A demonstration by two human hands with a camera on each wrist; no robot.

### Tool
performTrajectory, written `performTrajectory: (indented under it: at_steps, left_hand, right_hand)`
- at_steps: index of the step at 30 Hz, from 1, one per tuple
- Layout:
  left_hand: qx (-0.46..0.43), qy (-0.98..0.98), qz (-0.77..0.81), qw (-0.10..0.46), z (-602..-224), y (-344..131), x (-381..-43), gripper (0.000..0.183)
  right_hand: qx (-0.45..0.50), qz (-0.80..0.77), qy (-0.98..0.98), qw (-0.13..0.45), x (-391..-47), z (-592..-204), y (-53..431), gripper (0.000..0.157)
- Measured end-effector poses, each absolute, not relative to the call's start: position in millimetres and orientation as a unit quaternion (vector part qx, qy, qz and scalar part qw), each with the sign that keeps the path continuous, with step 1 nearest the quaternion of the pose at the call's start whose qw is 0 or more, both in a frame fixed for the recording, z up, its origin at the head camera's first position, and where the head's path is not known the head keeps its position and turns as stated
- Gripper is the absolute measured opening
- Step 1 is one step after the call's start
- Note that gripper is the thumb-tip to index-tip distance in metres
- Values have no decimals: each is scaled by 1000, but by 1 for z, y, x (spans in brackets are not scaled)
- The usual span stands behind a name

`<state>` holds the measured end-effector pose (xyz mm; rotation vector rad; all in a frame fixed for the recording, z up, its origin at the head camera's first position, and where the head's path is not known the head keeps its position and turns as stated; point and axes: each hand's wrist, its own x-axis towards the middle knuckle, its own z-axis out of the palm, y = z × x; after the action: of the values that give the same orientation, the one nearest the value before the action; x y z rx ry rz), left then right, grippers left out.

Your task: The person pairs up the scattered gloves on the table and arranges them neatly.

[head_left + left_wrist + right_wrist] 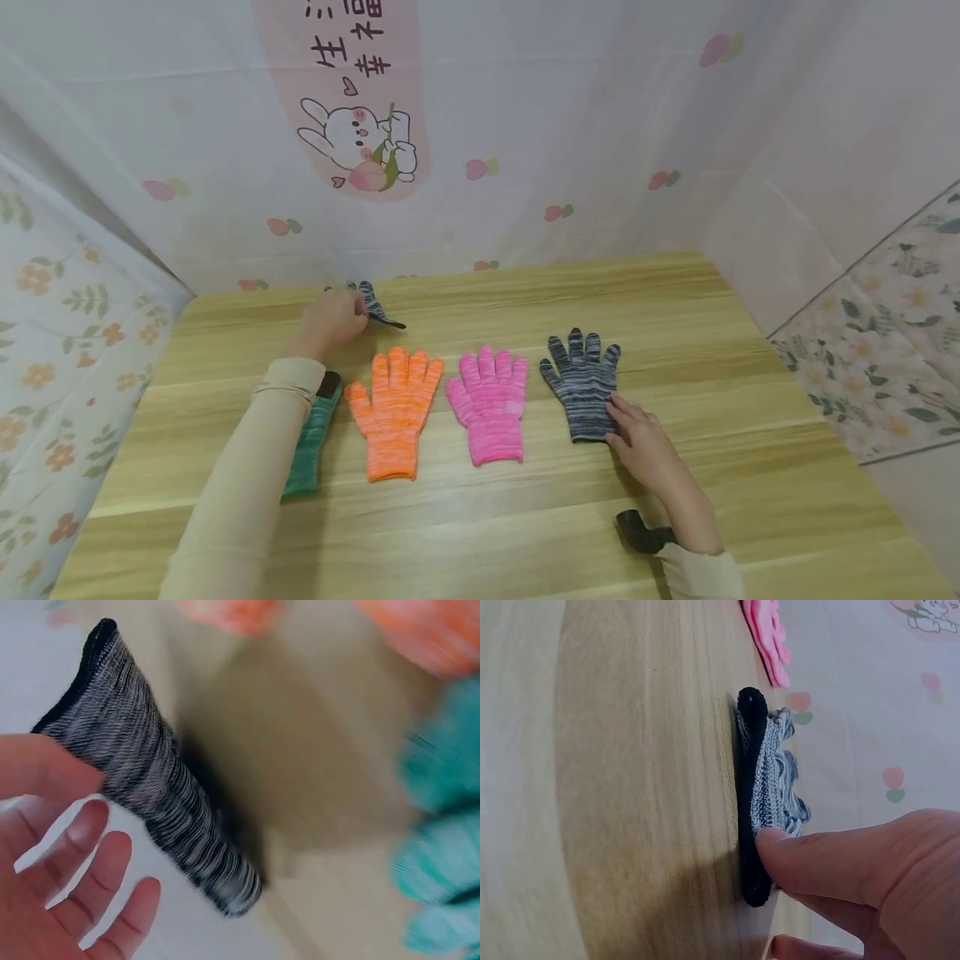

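My left hand (330,321) is at the back left of the table and pinches a grey-and-black striped knit glove (142,742) near its dark-edged cuff. In the left wrist view that glove stands tilted, thumb against its side and the other fingers spread behind. My right hand (641,442) rests at the right edge of a second striped glove (588,396), which lies flat with its fingers toward the back. In the right wrist view the thumb (795,859) presses on top of this glove beside its black cuff rim.
An orange glove (397,417) and a pink glove (495,404) lie flat between my hands. A green glove (307,458) lies at the left, partly hidden by my left forearm. A patterned white curtain (525,150) hangs behind the wooden table (480,533).
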<state>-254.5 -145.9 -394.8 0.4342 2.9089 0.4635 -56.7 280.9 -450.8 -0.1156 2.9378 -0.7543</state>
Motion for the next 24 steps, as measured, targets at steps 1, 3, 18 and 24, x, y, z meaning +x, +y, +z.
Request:
performTrajectory:
  at_steps: [1, 3, 18, 24]
  left_hand:
    - [137, 973, 174, 72, -391, -142, -255, 13]
    - [123, 965, 222, 60, -381, -132, -255, 14]
    - [195, 877, 429, 90, -321, 0, -232, 14]
    - [249, 840, 472, 96, -334, 52, -218, 13]
  right_hand:
    - [-39, -249, 966, 52, -57, -451, 280, 47]
    - [-41, -251, 966, 51, -56, -451, 280, 47]
    - [-31, -261, 963, 52, -55, -452, 280, 47]
    - [-30, -263, 963, 48, -54, -451, 280, 46]
